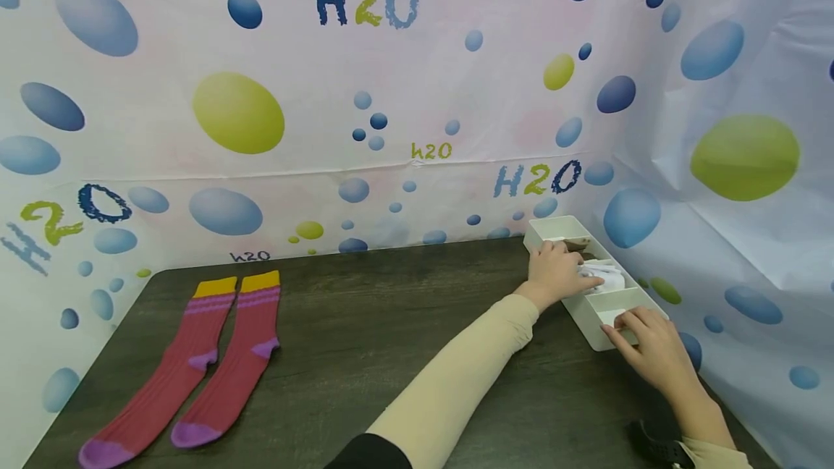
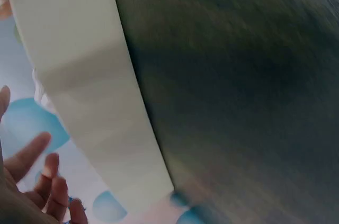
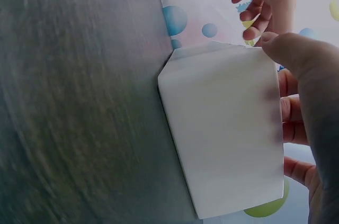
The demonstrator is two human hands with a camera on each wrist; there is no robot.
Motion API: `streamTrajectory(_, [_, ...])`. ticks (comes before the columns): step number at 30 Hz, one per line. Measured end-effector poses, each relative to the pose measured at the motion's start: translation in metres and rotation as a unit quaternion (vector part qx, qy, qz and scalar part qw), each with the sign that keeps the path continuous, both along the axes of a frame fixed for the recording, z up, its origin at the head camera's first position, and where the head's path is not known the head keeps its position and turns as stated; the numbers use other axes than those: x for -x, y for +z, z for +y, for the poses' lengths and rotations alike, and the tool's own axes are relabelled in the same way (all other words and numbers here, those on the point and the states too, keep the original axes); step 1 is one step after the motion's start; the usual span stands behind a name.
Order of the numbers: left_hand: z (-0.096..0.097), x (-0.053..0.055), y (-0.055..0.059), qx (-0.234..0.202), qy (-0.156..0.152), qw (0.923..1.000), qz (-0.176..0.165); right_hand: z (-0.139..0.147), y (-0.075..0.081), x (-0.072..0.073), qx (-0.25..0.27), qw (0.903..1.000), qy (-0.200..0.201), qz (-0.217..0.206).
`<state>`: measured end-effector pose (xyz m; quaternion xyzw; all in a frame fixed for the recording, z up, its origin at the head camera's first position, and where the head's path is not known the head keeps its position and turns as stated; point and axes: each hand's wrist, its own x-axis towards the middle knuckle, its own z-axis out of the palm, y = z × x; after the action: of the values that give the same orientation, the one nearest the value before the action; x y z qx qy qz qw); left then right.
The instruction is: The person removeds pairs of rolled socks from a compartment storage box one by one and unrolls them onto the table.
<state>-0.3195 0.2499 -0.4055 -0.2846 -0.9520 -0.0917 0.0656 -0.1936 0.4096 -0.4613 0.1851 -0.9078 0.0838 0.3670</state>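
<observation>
A long white divided box (image 1: 589,320) lies along the right side of the table. Above its middle compartments is my left hand (image 1: 554,272), fingers relaxed and spread apart in the left wrist view. Below its thumb sits a white item with cord-like strands (image 1: 606,277), partly covered by the hand. My right hand (image 1: 658,349) grips the box's near end, with the thumb (image 3: 278,44) at a corner and the other fingers reaching over the rim, tips hidden behind the wall. A brownish item (image 1: 576,244) shows in the far compartment.
Two red socks (image 1: 224,368) with yellow cuffs and purple toes lie flat on the left of the dark table (image 1: 365,353). A white printed sheet (image 1: 417,93) with coloured ovals hangs behind and along the right edge.
</observation>
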Motion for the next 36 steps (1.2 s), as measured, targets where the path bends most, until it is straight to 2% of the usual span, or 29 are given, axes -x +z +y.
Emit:
streamTrajectory(4, [0.01,-0.001,-0.003,-0.007,0.051,0.9985,-0.019,-0.001,0.001,0.001,0.002,1.0,-0.003,-0.003])
streamTrajectory(7, [0.014,0.0,-0.006,-0.013,0.069,0.9973,-0.021,-0.002,0.0,0.002,0.003,1.0,-0.006,-0.006])
streamTrajectory(13, [0.018,0.0,-0.013,-0.022,0.07,0.9973,-0.004,-0.003,-0.001,0.0,0.004,0.9999,-0.01,-0.008])
streamTrajectory(21, [0.034,-0.004,-0.018,-0.016,0.111,0.9932,-0.031,-0.001,0.0,-0.003,0.006,0.9998,-0.018,-0.006])
streamTrajectory(31, [0.043,0.0,-0.032,-0.049,0.121,0.9905,-0.042,0.0,-0.002,-0.004,0.013,0.9995,-0.023,-0.016])
streamTrajectory(36, [0.04,-0.001,-0.025,-0.053,0.128,0.9889,-0.054,-0.001,-0.003,-0.004,0.011,0.9993,-0.03,-0.02])
